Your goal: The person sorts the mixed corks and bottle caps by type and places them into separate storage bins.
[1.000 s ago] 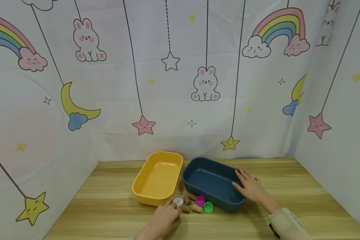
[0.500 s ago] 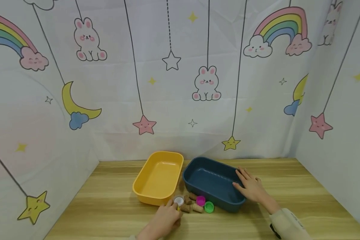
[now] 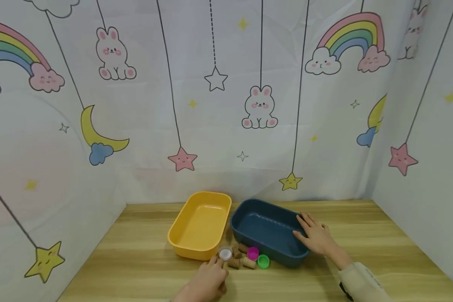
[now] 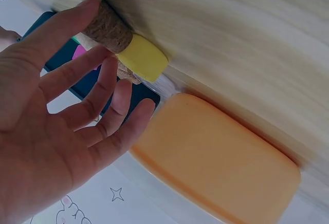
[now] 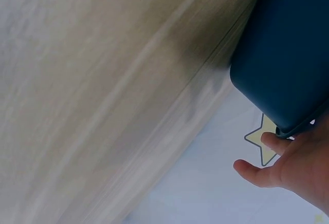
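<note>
With 12 o'clock straight ahead of the person, a short, brown, round cork stopper [image 3: 233,263] lies on its side on the wood-look tabletop [image 3: 128,251], at about 2 o'clock from the left hand [image 3: 206,279] and between 8 and 9 o'clock from the right hand [image 3: 315,238]. The left hand is much closer; the right one is well apart from it. The cork's long way runs nearly from 9 to 3 o'clock, so one end looks toward the left fingertips. The left hand is loose, with softly bent fingers and the thumb held apart, and it seems to hold nothing. In the left wrist view its thumb and pointer finger overlap the cork, but I cannot tell if they touch it. Just beside the cork is a yellow, rounded piece [image 4: 145,57]; I cannot tell what it is made of. A small, round, white cap [image 3: 225,253] sits near the left fingertips, at about 1 o'clock from that hand. A round, bright pink cap [image 3: 253,253] is at 2 o'clock from the cork, and a round, green cap [image 3: 263,261] is at 3. The right hand lies with spread, mostly straight fingers on the rim of the deep, navy-blue, plastic-looking tub [image 3: 264,223], which is at 9 o'clock from it.
</note>
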`<control>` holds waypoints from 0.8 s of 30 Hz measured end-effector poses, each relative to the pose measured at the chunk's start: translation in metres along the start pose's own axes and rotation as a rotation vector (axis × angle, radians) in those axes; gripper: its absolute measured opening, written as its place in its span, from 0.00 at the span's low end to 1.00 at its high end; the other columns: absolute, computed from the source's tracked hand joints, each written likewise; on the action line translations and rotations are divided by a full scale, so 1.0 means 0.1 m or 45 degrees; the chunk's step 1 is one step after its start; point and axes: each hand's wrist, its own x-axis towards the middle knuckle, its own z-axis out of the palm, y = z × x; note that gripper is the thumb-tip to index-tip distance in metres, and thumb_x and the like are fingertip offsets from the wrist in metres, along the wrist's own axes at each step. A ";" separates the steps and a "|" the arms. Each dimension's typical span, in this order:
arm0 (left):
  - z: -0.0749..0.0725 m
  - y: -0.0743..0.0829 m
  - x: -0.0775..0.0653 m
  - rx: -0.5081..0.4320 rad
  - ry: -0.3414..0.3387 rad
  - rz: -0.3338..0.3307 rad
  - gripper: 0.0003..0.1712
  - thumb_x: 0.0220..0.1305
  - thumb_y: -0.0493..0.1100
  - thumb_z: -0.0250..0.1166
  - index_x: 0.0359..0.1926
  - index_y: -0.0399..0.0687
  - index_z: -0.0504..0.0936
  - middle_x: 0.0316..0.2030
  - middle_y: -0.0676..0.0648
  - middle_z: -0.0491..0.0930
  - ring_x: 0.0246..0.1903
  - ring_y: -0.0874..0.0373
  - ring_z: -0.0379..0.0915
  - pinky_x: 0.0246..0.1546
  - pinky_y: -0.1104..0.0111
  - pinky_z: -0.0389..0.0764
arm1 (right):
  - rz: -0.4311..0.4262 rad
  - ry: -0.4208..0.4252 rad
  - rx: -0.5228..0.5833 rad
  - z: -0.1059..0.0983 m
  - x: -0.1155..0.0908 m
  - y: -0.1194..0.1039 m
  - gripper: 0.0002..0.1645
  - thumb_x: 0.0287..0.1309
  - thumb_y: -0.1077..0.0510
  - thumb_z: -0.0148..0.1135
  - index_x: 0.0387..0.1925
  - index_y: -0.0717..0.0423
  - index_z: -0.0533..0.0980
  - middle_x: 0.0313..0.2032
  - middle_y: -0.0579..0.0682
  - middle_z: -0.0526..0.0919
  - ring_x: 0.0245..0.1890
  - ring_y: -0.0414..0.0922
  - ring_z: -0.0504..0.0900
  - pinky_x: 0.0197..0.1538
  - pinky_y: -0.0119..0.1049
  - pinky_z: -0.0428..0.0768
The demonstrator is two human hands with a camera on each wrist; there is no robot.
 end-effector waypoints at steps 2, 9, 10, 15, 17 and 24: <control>0.00 0.01 0.01 -0.004 -0.023 -0.005 0.09 0.39 0.44 0.67 0.16 0.53 0.73 0.32 0.50 0.73 0.32 0.58 0.65 0.22 0.70 0.66 | 0.000 0.004 0.009 0.01 -0.01 0.00 0.38 0.58 0.38 0.45 0.62 0.57 0.60 0.65 0.59 0.57 0.63 0.60 0.57 0.45 0.68 0.59; -0.09 0.03 0.07 -0.048 -0.132 -0.032 0.05 0.44 0.44 0.66 0.24 0.54 0.76 0.33 0.50 0.73 0.33 0.57 0.65 0.25 0.66 0.67 | 0.067 -0.091 -0.031 -0.03 0.03 0.00 0.36 0.59 0.40 0.46 0.63 0.57 0.60 0.66 0.58 0.55 0.64 0.59 0.56 0.49 0.65 0.59; -0.11 0.04 0.07 -0.067 -0.136 -0.037 0.05 0.45 0.44 0.65 0.25 0.55 0.77 0.33 0.51 0.73 0.34 0.57 0.65 0.26 0.65 0.67 | 0.068 -0.095 -0.040 -0.03 0.03 0.00 0.36 0.59 0.41 0.46 0.63 0.57 0.59 0.66 0.58 0.55 0.64 0.59 0.56 0.49 0.64 0.59; -0.22 0.02 0.05 -0.116 -0.034 -0.022 0.09 0.44 0.44 0.68 0.28 0.59 0.76 0.32 0.54 0.72 0.35 0.57 0.66 0.26 0.68 0.64 | 0.058 -0.074 -0.055 -0.02 0.05 -0.01 0.36 0.59 0.40 0.46 0.63 0.58 0.60 0.66 0.58 0.55 0.64 0.58 0.57 0.48 0.63 0.60; -0.23 0.01 0.05 -0.117 0.021 -0.014 0.09 0.43 0.45 0.69 0.26 0.60 0.76 0.31 0.55 0.71 0.33 0.58 0.65 0.27 0.68 0.64 | 0.059 -0.076 -0.059 -0.03 0.05 -0.01 0.36 0.59 0.40 0.46 0.63 0.58 0.60 0.66 0.58 0.55 0.64 0.58 0.57 0.48 0.63 0.60; -0.32 -0.05 0.04 -0.150 0.166 -0.054 0.11 0.43 0.48 0.69 0.23 0.59 0.73 0.25 0.57 0.68 0.26 0.62 0.57 0.23 0.72 0.58 | 0.063 -0.081 -0.058 -0.03 0.03 0.00 0.36 0.59 0.42 0.48 0.62 0.58 0.60 0.65 0.59 0.56 0.64 0.59 0.57 0.48 0.65 0.60</control>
